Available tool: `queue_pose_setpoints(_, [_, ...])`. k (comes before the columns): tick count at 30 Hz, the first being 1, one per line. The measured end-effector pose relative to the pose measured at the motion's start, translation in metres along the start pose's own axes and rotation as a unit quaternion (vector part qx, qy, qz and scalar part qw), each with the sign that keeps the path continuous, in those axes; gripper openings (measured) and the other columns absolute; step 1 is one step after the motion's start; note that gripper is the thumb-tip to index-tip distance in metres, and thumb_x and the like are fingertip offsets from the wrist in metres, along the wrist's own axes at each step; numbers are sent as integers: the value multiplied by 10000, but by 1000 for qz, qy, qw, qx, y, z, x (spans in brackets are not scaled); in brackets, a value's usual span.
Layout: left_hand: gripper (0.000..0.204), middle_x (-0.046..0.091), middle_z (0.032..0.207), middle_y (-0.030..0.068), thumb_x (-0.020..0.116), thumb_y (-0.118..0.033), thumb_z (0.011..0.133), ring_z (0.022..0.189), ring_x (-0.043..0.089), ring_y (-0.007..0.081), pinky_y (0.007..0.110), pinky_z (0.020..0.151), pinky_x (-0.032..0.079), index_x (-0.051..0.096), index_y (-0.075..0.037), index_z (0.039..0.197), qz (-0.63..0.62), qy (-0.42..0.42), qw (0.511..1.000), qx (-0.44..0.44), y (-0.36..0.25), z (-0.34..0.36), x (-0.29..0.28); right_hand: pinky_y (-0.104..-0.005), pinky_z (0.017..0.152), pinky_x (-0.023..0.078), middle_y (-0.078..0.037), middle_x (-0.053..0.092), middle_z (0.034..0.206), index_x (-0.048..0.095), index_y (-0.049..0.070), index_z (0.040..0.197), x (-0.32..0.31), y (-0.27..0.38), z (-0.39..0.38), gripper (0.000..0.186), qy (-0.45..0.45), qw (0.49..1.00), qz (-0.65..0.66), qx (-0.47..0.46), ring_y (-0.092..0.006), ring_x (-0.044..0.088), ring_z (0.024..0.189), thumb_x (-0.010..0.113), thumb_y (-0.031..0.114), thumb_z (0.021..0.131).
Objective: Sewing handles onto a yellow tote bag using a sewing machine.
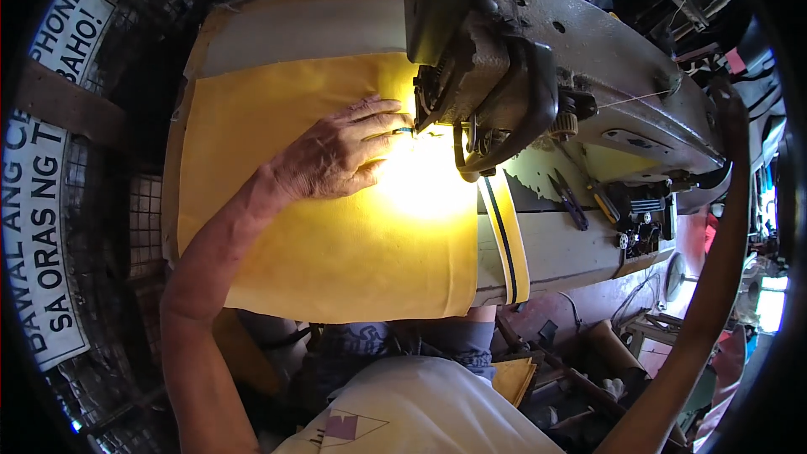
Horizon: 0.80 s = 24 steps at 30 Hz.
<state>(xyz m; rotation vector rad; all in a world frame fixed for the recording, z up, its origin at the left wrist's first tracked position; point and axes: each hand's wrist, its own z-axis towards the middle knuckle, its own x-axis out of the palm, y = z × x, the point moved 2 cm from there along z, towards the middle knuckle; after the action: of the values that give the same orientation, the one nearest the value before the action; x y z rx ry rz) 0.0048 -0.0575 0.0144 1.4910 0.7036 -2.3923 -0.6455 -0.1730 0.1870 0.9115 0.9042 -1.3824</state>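
Observation:
A wide sheet of yellow material [277,252] lies across the bed of a sewing machine [588,42]. My left hand [336,151] rests on it with fingers stretched toward the needle area, palm down. A short dark blue bit [403,129] shows by its fingertips. Bright lamp light washes out the sheet just right of that hand. Under the machine's head, a yellow strip with a dark centre line [504,240] hangs toward the front edge. My right hand [725,97] is up at the machine's far right end, by the handwheel; its fingers are too dark to make out.
Small thread snips [569,202] and a yellow-and-dark handled tool [605,202] lie right of the strip. A bobbin winder [646,231] sits at the bed's front right. A thread [630,100] runs along the arm. Metal mesh with signs [50,235] stands at left.

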Motion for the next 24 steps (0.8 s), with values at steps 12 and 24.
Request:
queue_pose_setpoints(12, [258, 603, 1310, 133, 685, -64, 800, 1308, 517, 301, 465, 1146, 396, 690, -24, 1055, -21, -2, 1000, -7, -1, 5, 5, -348, 880, 517, -134, 685, 988, 637, 2, 1228, 81, -96, -215, 355, -315, 947, -59, 22, -278, 658, 930, 432, 212, 1028])
queue_pose_setpoints(24, [336, 582, 1347, 130, 654, -86, 841, 1340, 483, 286, 480, 1200, 299, 639, -18, 1170, -6, 26, 999, -41, 1, 0, 6, -371, 807, 563, -152, 656, 1079, 625, -9, 1214, 72, -45, -178, 364, -263, 956, 42, 126, -229, 666, 976, 453, 259, 1037])
